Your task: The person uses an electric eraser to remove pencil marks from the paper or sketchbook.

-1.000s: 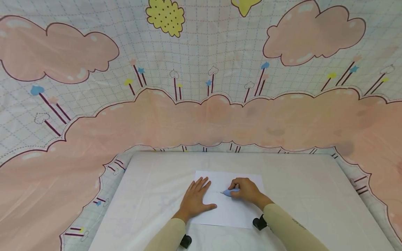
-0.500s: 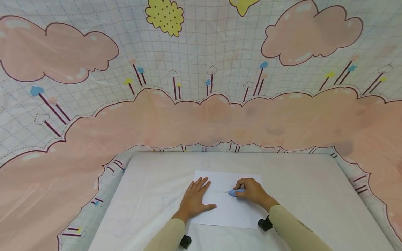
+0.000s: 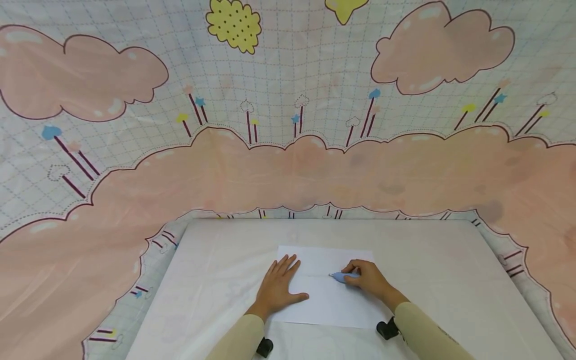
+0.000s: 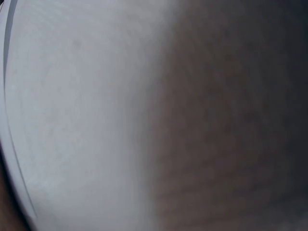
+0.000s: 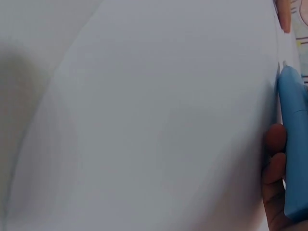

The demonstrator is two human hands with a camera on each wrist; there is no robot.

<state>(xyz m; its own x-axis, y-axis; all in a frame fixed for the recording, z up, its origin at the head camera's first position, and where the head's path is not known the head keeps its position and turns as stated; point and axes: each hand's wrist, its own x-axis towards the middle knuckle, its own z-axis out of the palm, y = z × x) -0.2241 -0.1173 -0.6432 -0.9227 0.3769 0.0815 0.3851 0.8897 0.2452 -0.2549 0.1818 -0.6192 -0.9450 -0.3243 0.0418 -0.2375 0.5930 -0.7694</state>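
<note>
A white sheet of paper (image 3: 333, 305) lies on the table. My left hand (image 3: 279, 287) rests on its left part, fingers spread and thumb stretched to the right. In my right hand (image 3: 369, 278) I grip a thick light-blue pen-like tool (image 3: 345, 276), its narrow tip pointing left at the middle of the sheet. A faint horizontal line runs leftward from that tip. The right wrist view shows the tool's smooth blue body (image 5: 294, 144) with curled fingers (image 5: 275, 166) against it, and a small tip at its end. The left wrist view is mostly blurred skin and white surface.
The table (image 3: 225, 260) has a white cover. Behind it and at its sides hangs a patterned cloth (image 3: 288, 175) with pink clouds. Black wrist-worn devices (image 3: 388, 328) sit beside both sleeves.
My right hand has moved to the right with the blue tool, and the faint line stretches further right behind its tip. The left hand stays in place on the paper.
</note>
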